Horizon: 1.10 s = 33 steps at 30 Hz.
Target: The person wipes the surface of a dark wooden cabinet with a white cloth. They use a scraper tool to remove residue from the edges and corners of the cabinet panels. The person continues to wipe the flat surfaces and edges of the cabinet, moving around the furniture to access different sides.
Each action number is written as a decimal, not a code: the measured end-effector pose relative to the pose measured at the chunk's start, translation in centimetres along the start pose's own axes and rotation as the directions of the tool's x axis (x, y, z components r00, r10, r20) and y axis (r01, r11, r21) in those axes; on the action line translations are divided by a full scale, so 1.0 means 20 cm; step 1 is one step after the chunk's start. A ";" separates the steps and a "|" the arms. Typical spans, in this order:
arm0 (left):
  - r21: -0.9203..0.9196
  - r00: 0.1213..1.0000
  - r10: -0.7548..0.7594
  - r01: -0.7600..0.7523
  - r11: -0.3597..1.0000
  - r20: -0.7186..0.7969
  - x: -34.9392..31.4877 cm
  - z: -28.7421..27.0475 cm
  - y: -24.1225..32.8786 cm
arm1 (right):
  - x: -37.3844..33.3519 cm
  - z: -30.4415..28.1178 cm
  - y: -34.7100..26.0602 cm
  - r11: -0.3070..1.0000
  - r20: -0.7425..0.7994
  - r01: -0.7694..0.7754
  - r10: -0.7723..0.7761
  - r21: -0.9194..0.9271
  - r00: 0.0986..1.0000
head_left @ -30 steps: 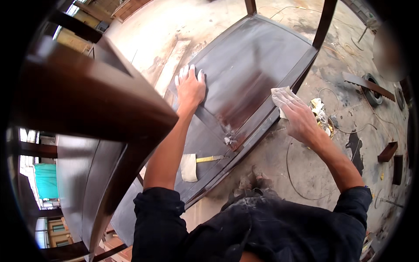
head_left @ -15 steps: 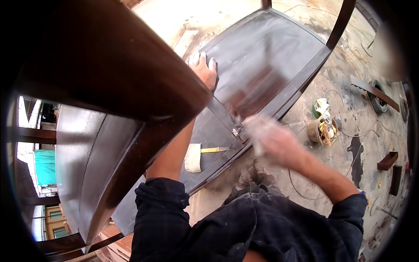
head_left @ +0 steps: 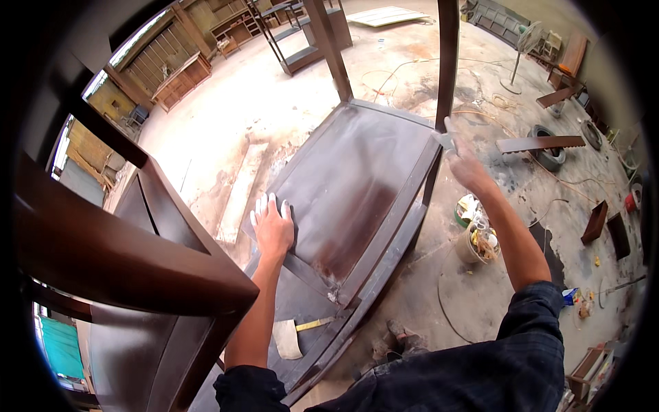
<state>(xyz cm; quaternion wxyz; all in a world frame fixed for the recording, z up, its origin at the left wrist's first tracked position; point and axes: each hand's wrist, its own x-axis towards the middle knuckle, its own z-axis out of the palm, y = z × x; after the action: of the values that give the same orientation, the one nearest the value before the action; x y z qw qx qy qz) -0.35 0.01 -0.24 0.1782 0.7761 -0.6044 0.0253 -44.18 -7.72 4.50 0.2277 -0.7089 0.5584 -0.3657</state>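
Dark brown wooden furniture panel (head_left: 350,178), lying framed and tilted between the two hands, above a dusty workshop floor (head_left: 226,117). Its surface is unevenly finished: a hazy, pale grey sheen covers the far part, while a darker, glossier reddish-brown patch sits just right of the left hand, and pale dust or filler residue marks the joint below that hand. By this appearance, the surface work seems partly done, with the near half and frame rails left.

The left hand (head_left: 273,230) lies flat on the panel's left edge, fingers spread and whitened with dust. The right hand (head_left: 467,165) is raised at the panel's right rail (head_left: 405,206), pinching a small pale piece (head_left: 445,141), perhaps abrasive paper.

Below the left forearm rests a pale-bladed scraper (head_left: 292,336) with a yellow handle. Below the right hand stand two small paint tins (head_left: 477,237).
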 end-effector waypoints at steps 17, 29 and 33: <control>-0.014 1.000 -0.004 0.004 1.000 0.011 0.01 0.00 -0.01 | 0.39 0.19 0.35 0.851 0.082 0.364 -0.361 -0.378 0.929; 0.039 1.000 -0.008 0.007 0.999 0.014 -0.01 0.00 -0.06 | 0.38 0.29 0.28 0.850 -0.009 0.375 -0.407 -0.370 0.913; 0.045 1.000 -0.002 0.002 0.999 0.004 0.01 0.00 0.00 | 0.45 0.35 0.28 0.880 -0.019 0.297 -0.327 -0.372 0.945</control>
<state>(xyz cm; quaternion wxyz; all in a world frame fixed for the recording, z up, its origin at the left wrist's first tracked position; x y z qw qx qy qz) -0.27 -0.23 -0.22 0.1597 0.7805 -0.6033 0.0371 -41.32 -18.56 -1.61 0.0077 -0.8038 0.5037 -0.3164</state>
